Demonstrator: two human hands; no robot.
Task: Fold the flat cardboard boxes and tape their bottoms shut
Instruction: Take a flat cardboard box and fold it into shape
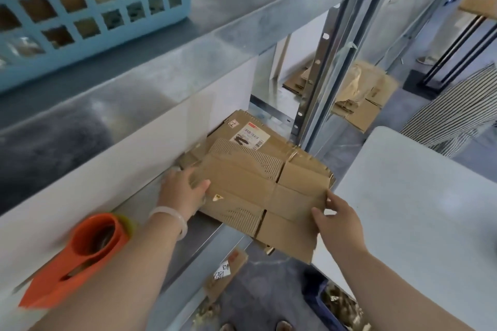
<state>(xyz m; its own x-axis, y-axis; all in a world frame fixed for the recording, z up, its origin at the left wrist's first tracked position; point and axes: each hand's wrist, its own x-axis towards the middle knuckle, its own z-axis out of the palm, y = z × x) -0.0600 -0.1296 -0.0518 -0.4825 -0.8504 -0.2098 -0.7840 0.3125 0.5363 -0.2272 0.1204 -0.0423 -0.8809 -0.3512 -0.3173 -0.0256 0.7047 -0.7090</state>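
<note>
Gripping flat cardboard boxes [250,183] on a lower shelf [215,234].
Beyond an orange tape dispenser [78,255]: left hand [183,191] clasping the stack's left edge, thumb on top, fingers hidden beneath; right hand [336,220] pinching the right edge, beside a white table [416,196].

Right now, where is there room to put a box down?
The white table, right of the right hand, shows a wide bare top. The upper shelf is bare right of the blue basket. It is crowded on the lower shelf, where both hands grip the flat boxes, and by the orange tape dispenser near the left hand.
</note>
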